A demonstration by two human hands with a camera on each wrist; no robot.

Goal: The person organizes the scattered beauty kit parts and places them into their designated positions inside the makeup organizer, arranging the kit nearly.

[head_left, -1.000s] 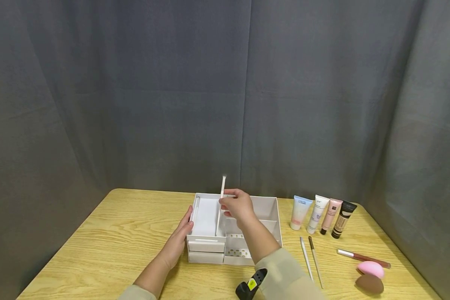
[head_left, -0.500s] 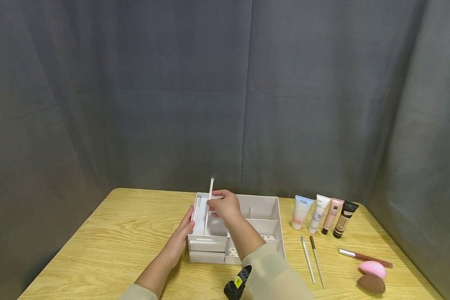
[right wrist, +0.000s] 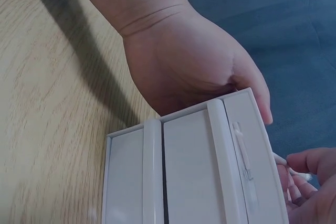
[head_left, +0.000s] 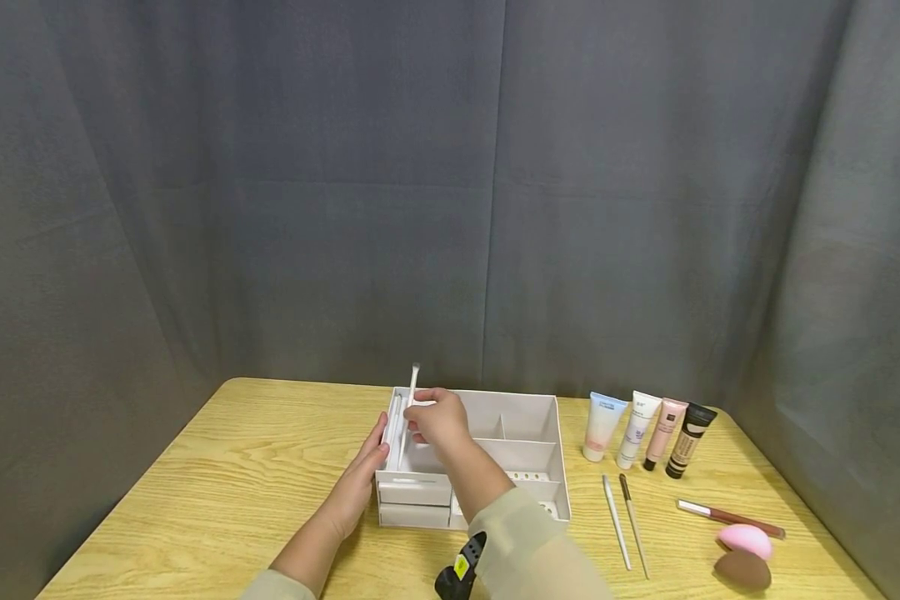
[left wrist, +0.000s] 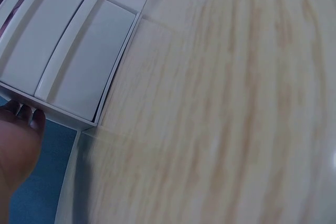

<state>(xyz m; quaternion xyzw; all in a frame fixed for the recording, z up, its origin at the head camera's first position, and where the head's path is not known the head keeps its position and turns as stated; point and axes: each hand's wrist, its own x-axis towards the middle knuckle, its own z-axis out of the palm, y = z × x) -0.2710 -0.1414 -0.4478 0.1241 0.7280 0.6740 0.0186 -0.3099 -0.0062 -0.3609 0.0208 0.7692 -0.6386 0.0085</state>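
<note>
A white organizer box [head_left: 525, 417] with open compartments and two front drawers stands mid-table. My right hand [head_left: 414, 414] pinches a thin white brush [head_left: 412, 385] held nearly upright, its lower end down in the box's left compartment. A second white stick [head_left: 394, 417] leans by that compartment's left wall. My left hand [head_left: 363, 475] rests flat against the box's left side, thumb at the top edge. The right wrist view shows the left hand [right wrist: 194, 72] behind the box [right wrist: 189, 171] and my right fingers [right wrist: 307, 169] on the brush [right wrist: 278, 159]. In the left wrist view, fingertips [left wrist: 21, 113] touch the box [left wrist: 68, 72].
Several cosmetic tubes [head_left: 636, 429] stand in a row right of the box. Two thin brushes [head_left: 622, 521] lie in front of them, then a lip pencil [head_left: 727, 517], a pink sponge [head_left: 742, 539] and a brown sponge [head_left: 740, 568]. A grey curtain hangs behind the wooden table [head_left: 232, 467].
My right hand has carried the brush leftward from the box's middle to its left compartment and lowered it a little. The left hand has stayed on the box's side.
</note>
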